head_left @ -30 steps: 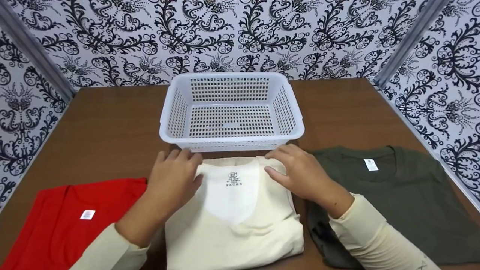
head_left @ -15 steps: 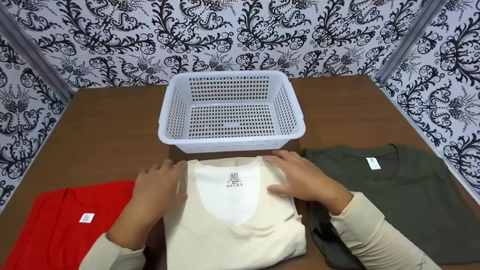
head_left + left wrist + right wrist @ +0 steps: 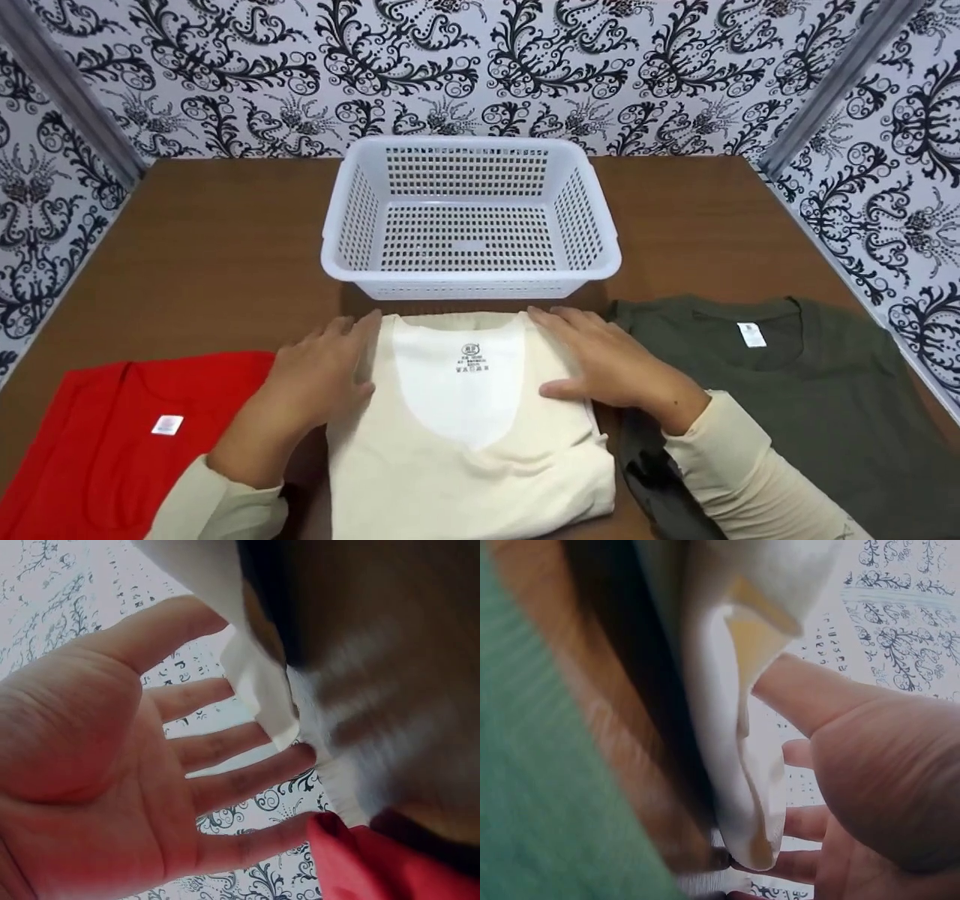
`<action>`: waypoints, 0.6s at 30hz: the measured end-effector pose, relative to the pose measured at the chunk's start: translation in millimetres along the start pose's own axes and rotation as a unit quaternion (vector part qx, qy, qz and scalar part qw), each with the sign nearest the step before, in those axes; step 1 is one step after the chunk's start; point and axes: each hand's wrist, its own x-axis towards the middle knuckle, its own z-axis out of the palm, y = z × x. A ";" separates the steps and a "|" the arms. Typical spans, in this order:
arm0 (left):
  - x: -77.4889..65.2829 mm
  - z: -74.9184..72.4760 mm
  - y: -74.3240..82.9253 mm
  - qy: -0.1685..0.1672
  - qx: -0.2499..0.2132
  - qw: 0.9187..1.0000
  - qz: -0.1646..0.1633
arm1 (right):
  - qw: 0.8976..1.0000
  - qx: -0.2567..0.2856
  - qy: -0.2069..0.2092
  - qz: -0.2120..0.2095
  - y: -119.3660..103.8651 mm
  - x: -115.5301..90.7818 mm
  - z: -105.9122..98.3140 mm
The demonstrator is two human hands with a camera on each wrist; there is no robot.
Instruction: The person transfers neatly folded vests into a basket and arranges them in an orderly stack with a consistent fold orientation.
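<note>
A folded cream shirt (image 3: 457,480) with a white neck opening and a small printed label lies in the middle of the table. At its left edge is my left hand (image 3: 319,382), its fingers extended and the thumb near the top of the fabric. The left wrist view shows the spread fingers (image 3: 240,780) reaching to the shirt's side. My right hand (image 3: 607,364) rests at the upper right edge of the shirt, thumb over the cloth. Seen from the right wrist, the fabric's folded side (image 3: 727,765) is beside the fingers, partly hiding them.
Behind the shirt stands a white perforated basket (image 3: 471,275) with nothing in it. A folded red shirt (image 3: 112,450) lies at the left, and a folded dark green shirt (image 3: 810,427) at the right. Patterned walls (image 3: 480,75) enclose the brown table (image 3: 232,247).
My left hand has moved left, from over the neckline's left side to the cream shirt's edge. The right hand has shifted slightly, its thumb lower. The head view has moved a little.
</note>
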 end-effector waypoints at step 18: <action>2.6 3.6 -3.1 0.021 -0.084 0.994 0.060 | 1.000 0.002 0.015 -0.013 -0.6 -1.2 3.0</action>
